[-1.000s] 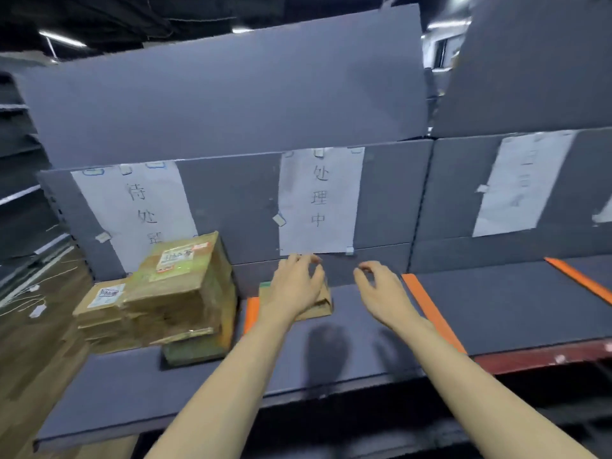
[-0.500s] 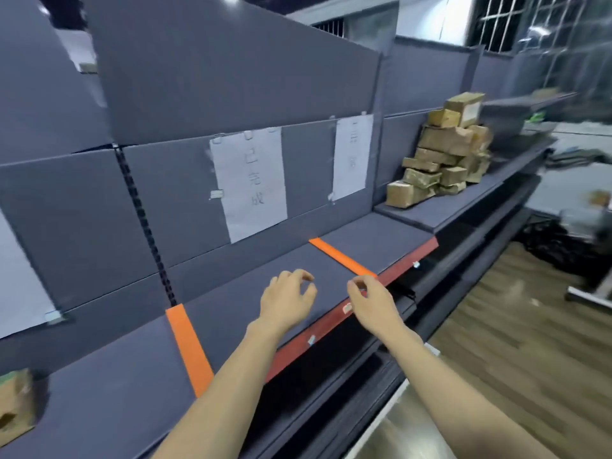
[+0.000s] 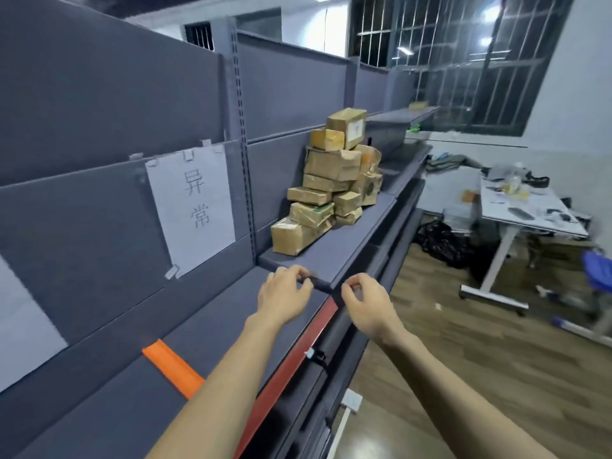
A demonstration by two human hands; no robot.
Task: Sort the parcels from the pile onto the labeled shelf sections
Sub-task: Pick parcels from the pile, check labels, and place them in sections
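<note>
A pile of brown cardboard parcels [image 3: 331, 183] stands stacked against the grey back panel on the raised shelf [image 3: 351, 240] ahead and to the right. A white paper label [image 3: 193, 207] with two characters is taped to the back panel over the nearer shelf section [image 3: 212, 323]. My left hand [image 3: 284, 294] and my right hand [image 3: 367, 301] hover side by side over the shelf's front edge, short of the pile. Both hold nothing, with fingers loosely curled.
An orange tape strip [image 3: 172, 367] divides the near shelf sections. A second white label [image 3: 23, 329] shows at the far left. A white desk [image 3: 526, 210] with clutter, black bags [image 3: 440, 241] and a blue stool [image 3: 597, 270] stand on the wooden floor to the right.
My view has swung right along the shelf, away from the sorted parcels at the left. The parcel pile is now much closer. Both hands stay empty and travel along with me.
</note>
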